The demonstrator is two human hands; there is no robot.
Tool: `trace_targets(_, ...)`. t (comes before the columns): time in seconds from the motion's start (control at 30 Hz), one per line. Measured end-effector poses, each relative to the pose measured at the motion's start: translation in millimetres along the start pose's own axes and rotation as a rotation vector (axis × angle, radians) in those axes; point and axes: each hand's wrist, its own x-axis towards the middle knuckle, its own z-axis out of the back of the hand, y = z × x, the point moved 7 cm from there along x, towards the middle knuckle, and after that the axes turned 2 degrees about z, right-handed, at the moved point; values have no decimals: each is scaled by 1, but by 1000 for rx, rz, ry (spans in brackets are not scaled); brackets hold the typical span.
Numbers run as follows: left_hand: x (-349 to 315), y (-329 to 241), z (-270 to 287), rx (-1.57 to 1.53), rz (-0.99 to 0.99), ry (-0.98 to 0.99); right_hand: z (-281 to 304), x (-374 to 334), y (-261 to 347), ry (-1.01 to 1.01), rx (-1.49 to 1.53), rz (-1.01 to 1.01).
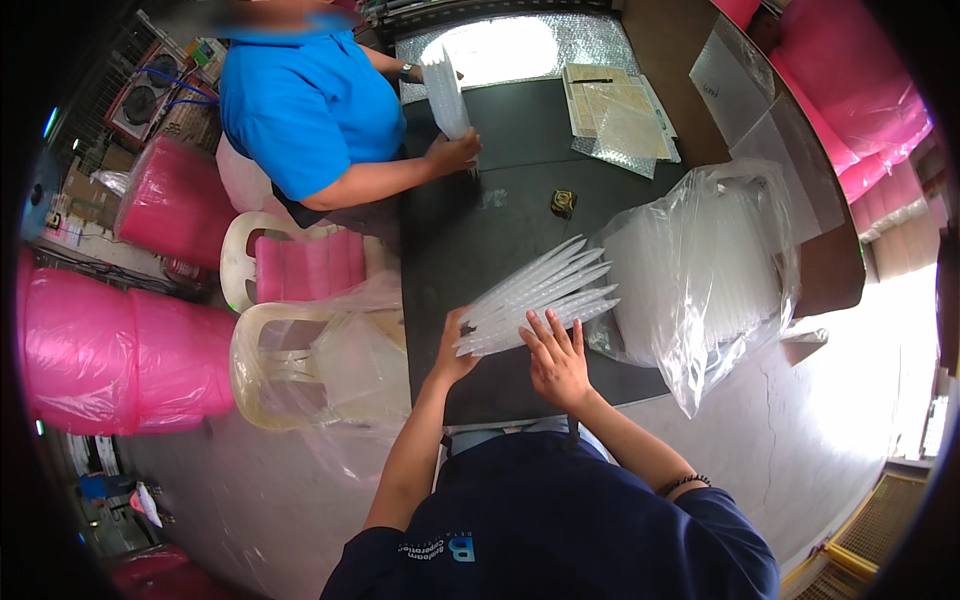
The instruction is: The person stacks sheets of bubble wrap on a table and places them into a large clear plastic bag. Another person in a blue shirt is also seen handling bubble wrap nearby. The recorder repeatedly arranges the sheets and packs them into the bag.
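Note:
A fanned stack of clear bubble-wrap pouches (540, 297) is held over the near part of the black table (480, 385). My left hand (455, 348) grips the stack at its left end, with the fingers partly hidden behind it. On the stack's near right side, my right hand (556, 362) has its fingers stretched out and spread, touching or very close to the pouches. Just right of the stack lies a large clear plastic bag (700, 260) filled with many similar pouches.
Across the table's far left, a person in a blue shirt (305, 110) holds another pouch stack (447, 95). A tape measure (563, 204) and flat sheets (618, 112) lie farther back. Plastic chairs (245, 385) stand left, near pink wrapped rolls (130, 350). A brown board (830, 190) edges the right side.

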Motion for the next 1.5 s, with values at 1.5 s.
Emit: trace_targets(1.5,13,70,-16,196,-370,-63,-78,92,-152,20,1657,-832)
